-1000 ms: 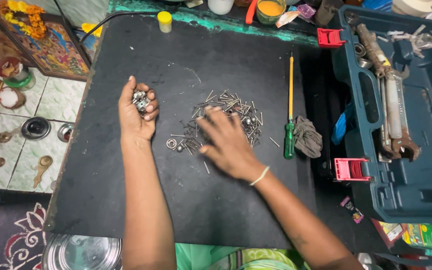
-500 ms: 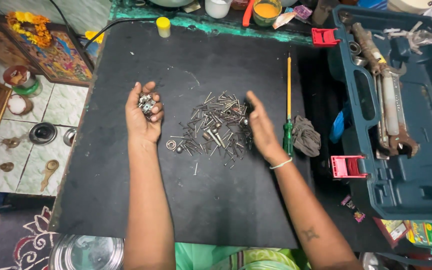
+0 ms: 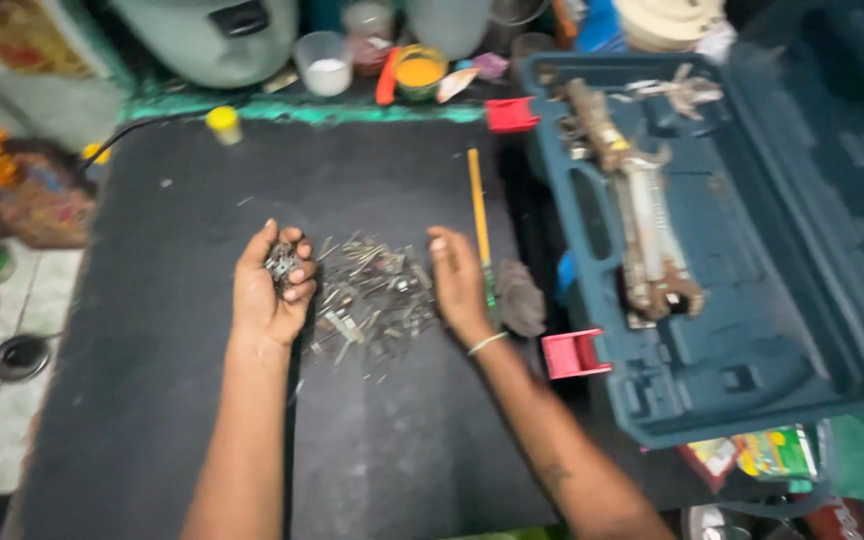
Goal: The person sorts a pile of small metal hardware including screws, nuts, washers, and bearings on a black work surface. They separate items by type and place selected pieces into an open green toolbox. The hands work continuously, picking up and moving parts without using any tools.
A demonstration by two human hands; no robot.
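My left hand [image 3: 270, 285] cups a few picked-out metal bits [image 3: 281, 264]; open right hand [image 3: 457, 283] edges the screw pile [image 3: 372, 295], mostly unsorted.

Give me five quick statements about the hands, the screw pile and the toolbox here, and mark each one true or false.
1. The left hand cups small metal pieces. True.
2. The right hand grips the screwdriver. False: it rests edge-on beside the pile of screws and nails.
3. The blue tool case lies open. True.
4. The pile sits on a white cloth. False: it lies on a black mat.
5. The case's latches are green. False: red.
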